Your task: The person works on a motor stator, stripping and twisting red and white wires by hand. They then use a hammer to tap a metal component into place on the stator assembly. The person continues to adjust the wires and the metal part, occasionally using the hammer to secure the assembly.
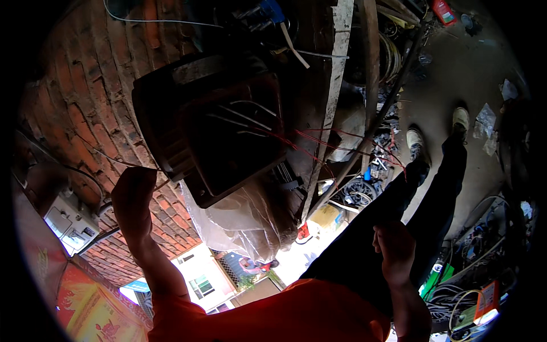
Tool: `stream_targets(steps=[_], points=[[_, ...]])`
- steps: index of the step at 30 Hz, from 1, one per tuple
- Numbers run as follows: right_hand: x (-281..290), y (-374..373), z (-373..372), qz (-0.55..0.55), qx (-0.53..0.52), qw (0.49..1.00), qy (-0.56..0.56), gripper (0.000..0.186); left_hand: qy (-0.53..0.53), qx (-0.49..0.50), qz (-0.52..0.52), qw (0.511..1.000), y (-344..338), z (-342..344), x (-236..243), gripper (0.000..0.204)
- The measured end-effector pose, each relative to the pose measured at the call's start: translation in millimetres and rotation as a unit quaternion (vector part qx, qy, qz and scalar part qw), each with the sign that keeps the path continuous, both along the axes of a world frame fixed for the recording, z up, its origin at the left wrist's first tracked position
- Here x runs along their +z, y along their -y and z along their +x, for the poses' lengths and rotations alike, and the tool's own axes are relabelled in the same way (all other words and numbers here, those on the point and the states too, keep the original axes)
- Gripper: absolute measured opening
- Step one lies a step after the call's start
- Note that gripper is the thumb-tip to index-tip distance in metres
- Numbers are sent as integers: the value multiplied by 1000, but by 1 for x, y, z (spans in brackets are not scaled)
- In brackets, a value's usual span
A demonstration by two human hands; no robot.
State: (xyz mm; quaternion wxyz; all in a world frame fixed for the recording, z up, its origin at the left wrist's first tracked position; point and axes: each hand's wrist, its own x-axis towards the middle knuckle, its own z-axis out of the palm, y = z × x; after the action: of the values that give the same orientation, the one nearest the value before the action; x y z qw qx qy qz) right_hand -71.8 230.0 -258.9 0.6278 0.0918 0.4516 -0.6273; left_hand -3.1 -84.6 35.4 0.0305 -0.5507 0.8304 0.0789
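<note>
My left hand (pixel 134 200) is raised against the brick wall (pixel 85 97), its fingertips at the lower left edge of a dark motor housing (pixel 171 114). A thin wire (pixel 108 157) runs along the bricks to those fingertips; whether the fingers pinch it is not clear. White and red leads (pixel 250 117) lie across the motor's open face. My right hand (pixel 394 246) hangs beside my dark trouser leg (pixel 399 199), fingers loosely apart, holding nothing.
Clear plastic sheeting (pixel 245 219) bunches under the motor. A wooden plank (pixel 335 80) and a dark rod (pixel 393 91) cross beside it. A white electrical box (pixel 68 221) is fixed to the wall at left. Cables and clutter (pixel 473 285) lie around my shoes (pixel 416 142).
</note>
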Motion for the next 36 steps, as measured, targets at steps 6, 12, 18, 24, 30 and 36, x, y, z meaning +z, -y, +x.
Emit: stream_targets(steps=[6, 12, 18, 24, 30, 36], points=[[-17, 0, 28, 44, -15, 997, 62, 12, -82, 4, 50, 995, 9, 4, -6, 4], [-24, 1, 37, 46, -25, 997, 62, 14, -110, -1, 43, 993, 10, 2, -7, 4], [-24, 7, 38, 50, -41, 995, 74, 16, -151, 15, 34, 988, 7, 8, -4, 4], [-20, 12, 33, 53, -40, 995, 72, 15, -49, -3, 30, 998, 4, -3, -7, 5], [-23, 17, 33, 49, -51, 994, 88, 15, -3, -4, 58, 998, 3, -7, -14, 6], [-23, 20, 30, 50, -36, 995, 80, 16, -28, -65, 149, 986, 13, -1, -1, 13]])
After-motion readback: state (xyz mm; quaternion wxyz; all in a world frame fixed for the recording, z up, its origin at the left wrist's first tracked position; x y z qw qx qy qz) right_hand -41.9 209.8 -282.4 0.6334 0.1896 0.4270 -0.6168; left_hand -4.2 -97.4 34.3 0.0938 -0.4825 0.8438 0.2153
